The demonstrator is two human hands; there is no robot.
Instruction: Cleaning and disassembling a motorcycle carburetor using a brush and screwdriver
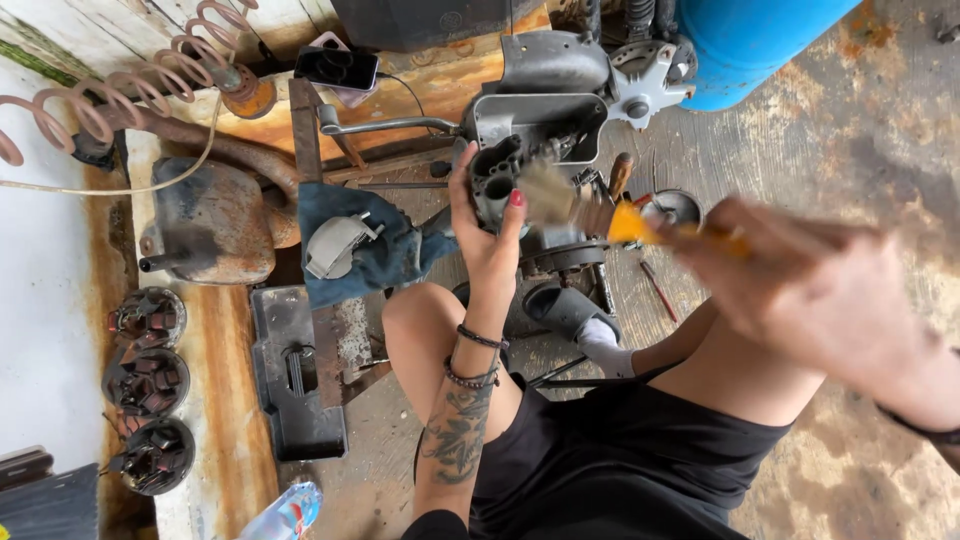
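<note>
Left hand gripping a grey metal engine part with round bores, held upright above the knees. Right hand, motion-blurred, closed around an orange-handled brush; bristles at the part's right side. Just left of the part: blue rag carrying a small grey casting. Further left: rusty tank, three wound stators. Blue barrel at top right, on the floor.
</note>
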